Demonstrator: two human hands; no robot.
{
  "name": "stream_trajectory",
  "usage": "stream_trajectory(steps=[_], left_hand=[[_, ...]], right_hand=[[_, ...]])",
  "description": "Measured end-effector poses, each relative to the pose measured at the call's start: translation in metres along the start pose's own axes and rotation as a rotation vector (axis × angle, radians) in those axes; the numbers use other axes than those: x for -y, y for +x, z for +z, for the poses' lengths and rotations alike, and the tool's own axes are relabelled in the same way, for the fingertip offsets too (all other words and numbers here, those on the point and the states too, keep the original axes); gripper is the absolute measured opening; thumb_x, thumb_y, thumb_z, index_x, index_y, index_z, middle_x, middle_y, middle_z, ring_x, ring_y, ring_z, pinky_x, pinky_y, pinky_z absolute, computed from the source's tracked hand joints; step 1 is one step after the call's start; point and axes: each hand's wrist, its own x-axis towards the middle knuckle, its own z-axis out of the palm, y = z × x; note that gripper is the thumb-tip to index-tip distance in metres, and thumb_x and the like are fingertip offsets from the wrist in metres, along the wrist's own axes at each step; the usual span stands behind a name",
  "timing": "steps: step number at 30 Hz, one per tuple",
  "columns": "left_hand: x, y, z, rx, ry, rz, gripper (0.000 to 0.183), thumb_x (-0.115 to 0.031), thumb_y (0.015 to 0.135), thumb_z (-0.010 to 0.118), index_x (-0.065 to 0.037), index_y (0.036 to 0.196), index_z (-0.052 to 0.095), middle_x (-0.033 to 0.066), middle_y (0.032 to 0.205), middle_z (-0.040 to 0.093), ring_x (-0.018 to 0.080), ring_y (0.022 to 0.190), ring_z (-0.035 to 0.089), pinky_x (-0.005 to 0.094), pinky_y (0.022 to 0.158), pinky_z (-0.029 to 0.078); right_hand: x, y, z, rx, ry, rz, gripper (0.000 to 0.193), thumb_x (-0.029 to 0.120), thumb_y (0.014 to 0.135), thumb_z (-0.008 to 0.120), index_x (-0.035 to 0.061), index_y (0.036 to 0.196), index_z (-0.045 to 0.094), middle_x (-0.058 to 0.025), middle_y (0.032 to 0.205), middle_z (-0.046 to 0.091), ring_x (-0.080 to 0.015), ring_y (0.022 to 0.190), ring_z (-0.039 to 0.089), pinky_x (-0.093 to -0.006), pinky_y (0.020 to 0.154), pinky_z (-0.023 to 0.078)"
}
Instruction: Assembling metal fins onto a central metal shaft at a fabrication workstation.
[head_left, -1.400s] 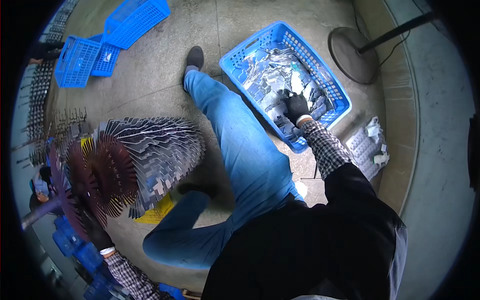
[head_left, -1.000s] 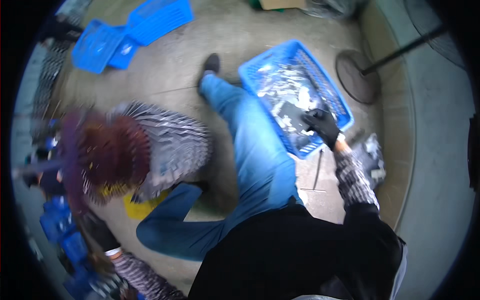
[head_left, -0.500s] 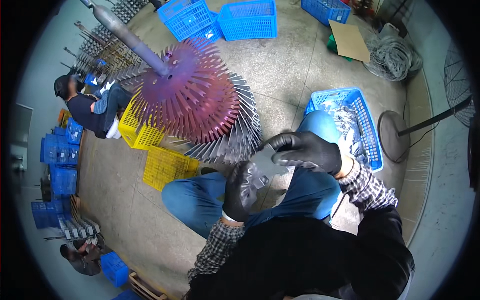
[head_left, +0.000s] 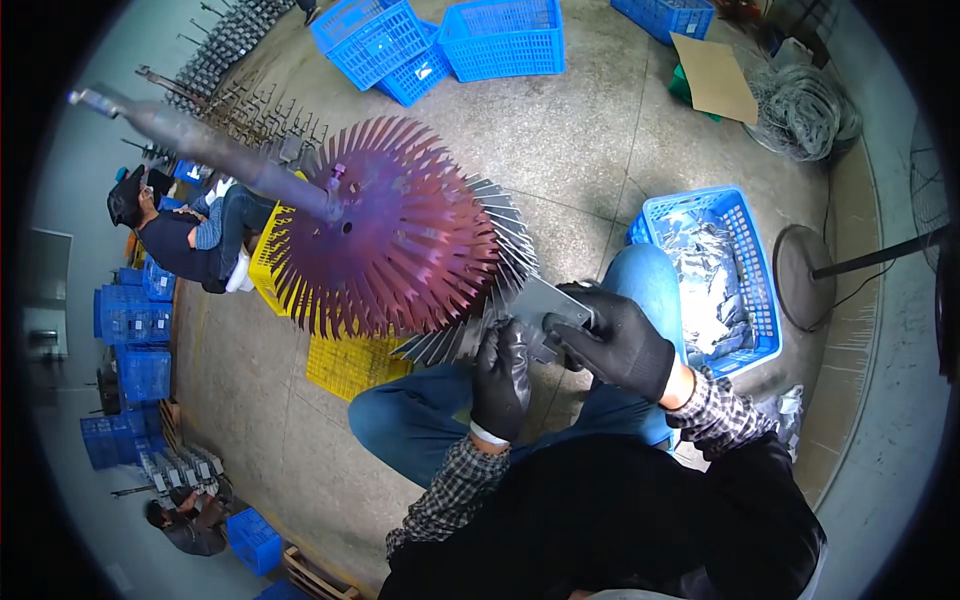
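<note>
My right hand, in a black glove, pinches a flat grey metal plate between thumb and fingers. The plate slants up to the lower right edge of a round rack of purple slotted discs. Closed fingers of my left hand, also gloved in black, grip the plate's lower left end; the fingertips are partly hidden. Grey metal plates stick out in a fan around the rack's right and lower rim. A thick metal shaft rises from the disc's middle toward the upper left.
By my right knee stands a blue crate of loose metal pieces. Yellow crates sit under the rack. A fan stand, cardboard and coiled wire are at right. A person sits at left.
The plate has moved up toward the rack's rim and now shows longer between my hands. The rack and shaft appear turned and tilted, with the purple disc facing me more. The view has shifted slightly.
</note>
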Motion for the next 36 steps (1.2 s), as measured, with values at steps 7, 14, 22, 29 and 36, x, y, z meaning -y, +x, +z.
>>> stream_trajectory(steps=[7,14,22,29,36], left_hand=[[0.002,0.013,-0.007,0.093,-0.201,-0.302,0.034,-0.02,0.113,0.046,0.002,0.137,0.058,0.0112,0.105,0.069,0.0201,0.086,0.063,0.0354,0.081,0.05],[0.003,-0.012,-0.036,0.284,-0.16,-0.281,0.03,-0.009,0.107,0.053,0.001,0.134,0.062,0.0132,0.116,0.073,0.022,0.092,0.069,0.0337,0.084,0.055],[-0.004,-0.017,-0.047,0.377,0.074,-0.011,0.033,-0.005,0.105,0.048,0.001,0.132,0.066,0.0122,0.108,0.073,0.0178,0.082,0.068,0.0286,0.076,0.055],[-0.016,-0.019,-0.061,0.316,0.26,0.231,0.036,-0.005,0.098,0.059,-0.003,0.133,0.067,0.012,0.113,0.072,0.0222,0.085,0.068,0.0319,0.078,0.055],[-0.067,-0.001,-0.092,0.272,0.549,0.321,0.041,-0.018,0.091,0.07,-0.005,0.131,0.068,0.0147,0.135,0.065,0.0304,0.112,0.065,0.0432,0.092,0.053]], right_hand=[[0.026,0.028,-0.027,0.041,0.021,0.246,0.02,0.018,0.101,0.068,-0.0002,0.109,0.071,-0.0041,0.074,0.067,-0.0105,0.063,0.058,-0.0241,0.06,0.045],[-0.029,0.084,-0.019,-0.186,-0.205,-0.165,0.029,0.021,0.099,0.069,-0.0003,0.118,0.07,-0.012,0.094,0.073,-0.0206,0.074,0.065,-0.0323,0.068,0.052],[-0.038,0.099,-0.004,-0.056,-0.317,-0.128,0.036,0.031,0.101,0.064,0.0008,0.121,0.069,-0.0206,0.103,0.072,-0.0344,0.086,0.071,-0.0418,0.077,0.057],[-0.033,0.099,0.002,-0.058,-0.415,-0.033,0.035,0.03,0.1,0.065,0.0017,0.122,0.069,-0.0215,0.104,0.072,-0.0361,0.086,0.071,-0.0424,0.076,0.057],[-0.035,0.099,0.01,-0.119,-0.513,-0.214,0.035,0.026,0.099,0.064,0.002,0.124,0.067,-0.0225,0.102,0.071,-0.0394,0.083,0.068,-0.0451,0.074,0.055]])
